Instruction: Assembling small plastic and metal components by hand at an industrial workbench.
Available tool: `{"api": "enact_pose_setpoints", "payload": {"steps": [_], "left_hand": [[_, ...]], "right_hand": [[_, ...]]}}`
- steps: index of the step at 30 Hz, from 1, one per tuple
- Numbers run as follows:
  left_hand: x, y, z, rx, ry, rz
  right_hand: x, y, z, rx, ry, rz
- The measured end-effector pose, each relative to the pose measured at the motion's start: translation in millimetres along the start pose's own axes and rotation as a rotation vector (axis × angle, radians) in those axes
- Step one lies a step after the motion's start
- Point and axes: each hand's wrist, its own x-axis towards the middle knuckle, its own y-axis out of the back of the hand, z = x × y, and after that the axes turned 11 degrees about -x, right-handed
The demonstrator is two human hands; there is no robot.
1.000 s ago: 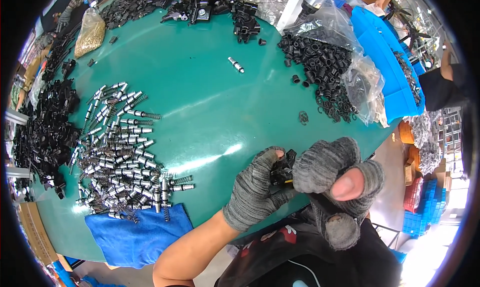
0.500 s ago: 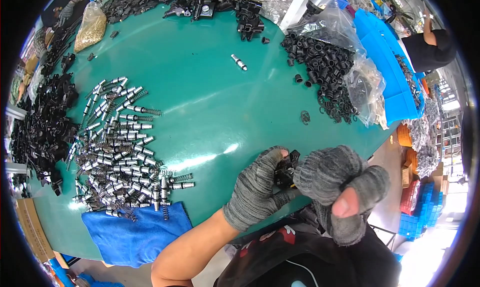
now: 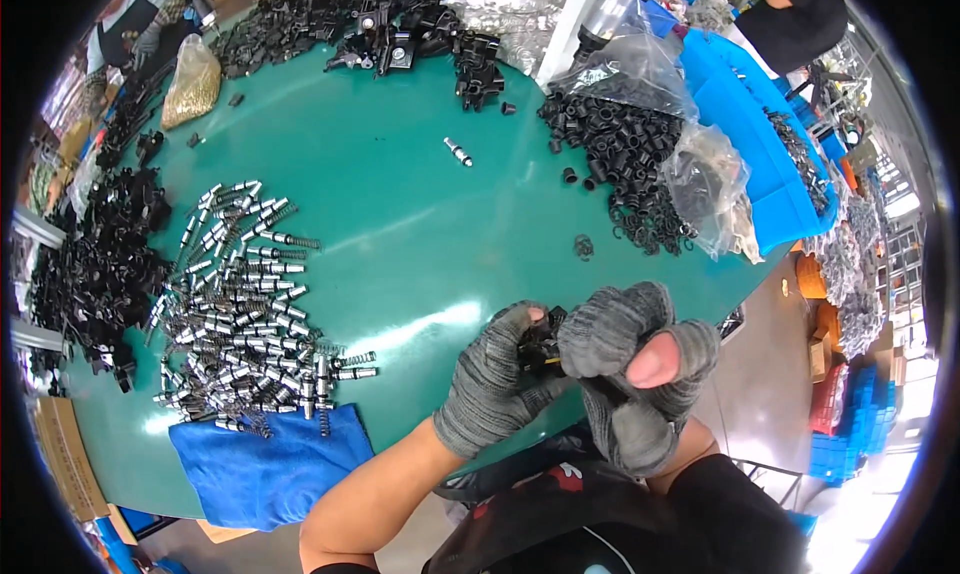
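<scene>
Gloves with bare fingertips cover both of our hands. With our left hand [image 3: 495,384] we grasp a black part [image 3: 540,342], fingers wrapped round it, above the near edge of the table [image 3: 420,244]. Our right hand [image 3: 640,374] is clenched just beside it and blocks the view of its right side; we cannot tell whether those fingers enclose anything.

To our left we see a heap of metal pins [image 3: 262,336], many with springs, its near end reaching a blue cloth [image 3: 275,479]. Beyond it lie a dark heap of black pieces [image 3: 95,264] and a bag of small yellowish pieces [image 3: 193,86]. One lone pin [image 3: 458,152] rests ahead of us. On the right, black caps [image 3: 625,144] and rings [image 3: 650,226] lie between us and a white post [image 3: 562,39]; a clear bag [image 3: 710,189] separates them from a blue bin [image 3: 775,199].

Our dark clothing [image 3: 520,534] carries a red and white print, partly hidden.

The tabletop is green and glossy, with bright reflections. Past its right edge we see grey floor [image 3: 765,409] and blue crates [image 3: 850,439]. One co-worker [image 3: 795,24] is at the upper right, another [image 3: 145,14] at the upper left.
</scene>
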Motion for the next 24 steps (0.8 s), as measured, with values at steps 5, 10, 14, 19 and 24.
{"api": "enact_pose_setpoints", "payload": {"steps": [5,10,14,19,24], "left_hand": [[9.8,-11.1,41.3,0.196,-0.231,-0.055],[5.1,-3.2,10.0,-0.165,-0.004,0.090],[-1.8,3.7,26.9,0.122,-0.079,0.069],[8.1,-6.5,53.9,0.012,-0.141,0.048],[10.1,6.9,53.6,0.121,-0.168,0.023]], "right_hand": [[-11.9,3.7,-9.2,-0.015,-0.271,0.234],[36.4,-5.6,-28.4,-0.397,0.319,-0.075],[39.3,2.4,-21.0,-0.076,0.322,-0.001],[114.4,95.5,79.6,-1.532,-0.041,-0.386],[113.4,100.2,117.8,-1.776,-0.169,-0.595]]}}
